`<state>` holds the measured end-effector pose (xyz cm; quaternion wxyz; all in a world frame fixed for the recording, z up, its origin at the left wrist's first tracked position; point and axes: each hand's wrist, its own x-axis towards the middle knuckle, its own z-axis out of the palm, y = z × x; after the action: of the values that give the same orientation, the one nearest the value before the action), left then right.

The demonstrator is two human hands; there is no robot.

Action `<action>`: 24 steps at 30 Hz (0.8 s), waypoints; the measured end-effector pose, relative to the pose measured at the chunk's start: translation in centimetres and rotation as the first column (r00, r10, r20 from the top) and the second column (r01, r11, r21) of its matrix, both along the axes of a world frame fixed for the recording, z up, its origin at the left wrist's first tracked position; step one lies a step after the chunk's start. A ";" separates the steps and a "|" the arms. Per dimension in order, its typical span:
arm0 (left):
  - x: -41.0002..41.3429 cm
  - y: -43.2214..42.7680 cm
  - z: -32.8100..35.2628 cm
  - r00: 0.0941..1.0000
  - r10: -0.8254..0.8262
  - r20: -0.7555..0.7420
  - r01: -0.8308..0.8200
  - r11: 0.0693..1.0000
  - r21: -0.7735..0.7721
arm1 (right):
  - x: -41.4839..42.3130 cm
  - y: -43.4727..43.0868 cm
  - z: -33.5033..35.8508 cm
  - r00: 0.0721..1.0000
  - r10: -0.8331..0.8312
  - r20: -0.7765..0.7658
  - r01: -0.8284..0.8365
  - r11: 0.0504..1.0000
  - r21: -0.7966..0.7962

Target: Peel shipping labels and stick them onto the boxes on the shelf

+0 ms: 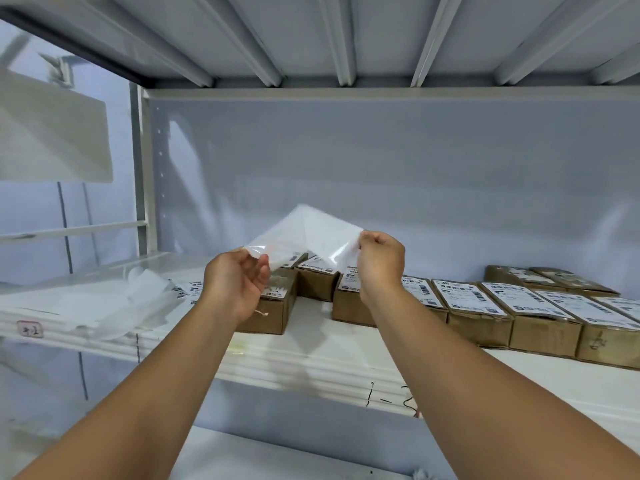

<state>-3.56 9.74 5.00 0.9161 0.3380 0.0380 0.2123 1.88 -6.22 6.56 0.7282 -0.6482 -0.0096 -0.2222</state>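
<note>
Both my hands are raised in front of the white shelf point(311, 362). My right hand point(379, 259) pinches the right corner of a white shipping label point(323, 233). My left hand point(235, 282) pinches the translucent backing sheet point(268, 249) at its lower left corner. Label and backing are partly pulled apart between the hands. Behind them, several brown cardboard boxes point(540, 323) stand in a row on the shelf, most with printed labels on top. One box point(273, 306) sits just behind my left hand.
A heap of peeled backing sheets point(138, 299) and a few loose printed labels point(188, 289) lie on the shelf at the left. The upper shelf's ribbed underside point(346, 39) hangs overhead. A white upright post point(142, 168) stands at the left.
</note>
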 end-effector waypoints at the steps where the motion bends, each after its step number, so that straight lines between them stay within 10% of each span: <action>1: 0.0 0.6 0.0 1.000 0.019 0.002 -0.019 1.000 -0.006 | 0.3 -0.4 0.0 1.000 -0.007 -0.020 0.008 0.999 0.036; 9: 0.0 4.8 -0.8 0.981 0.189 0.042 -0.185 0.980 -0.072 | 1.1 -2.2 -0.1 0.997 -0.041 -0.059 0.049 0.990 0.136; 12: 0.3 5.8 -1.4 0.944 0.318 0.087 -0.328 0.936 0.131 | 0.3 -1.7 0.1 0.998 -0.046 0.051 0.039 0.991 0.124; 14: 0.5 6.0 -2.2 0.886 0.436 0.158 -0.450 0.723 0.525 | -0.7 -0.9 0.2 0.990 -0.029 0.141 0.025 0.999 0.026; 16: 0.4 6.0 -3.1 0.801 0.533 0.272 -0.461 0.259 0.849 | -1.1 0.1 0.2 0.981 -0.017 0.193 0.029 0.998 -0.060; 19: 0.1 6.7 -3.9 0.688 0.535 0.491 -0.432 -0.242 0.869 | -1.3 1.7 0.0 0.967 -0.029 0.253 0.071 0.984 -0.161; 24: -0.1 10.0 -5.2 0.693 0.621 0.367 -0.176 -0.348 0.921 | -1.9 3.7 -0.9 0.933 0.051 0.356 0.075 0.941 -0.331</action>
<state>-3.65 19.72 -0.15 0.1726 0.8797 0.1249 0.4252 -0.02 -2.56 5.63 0.5901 -0.7124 -0.1766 -0.3364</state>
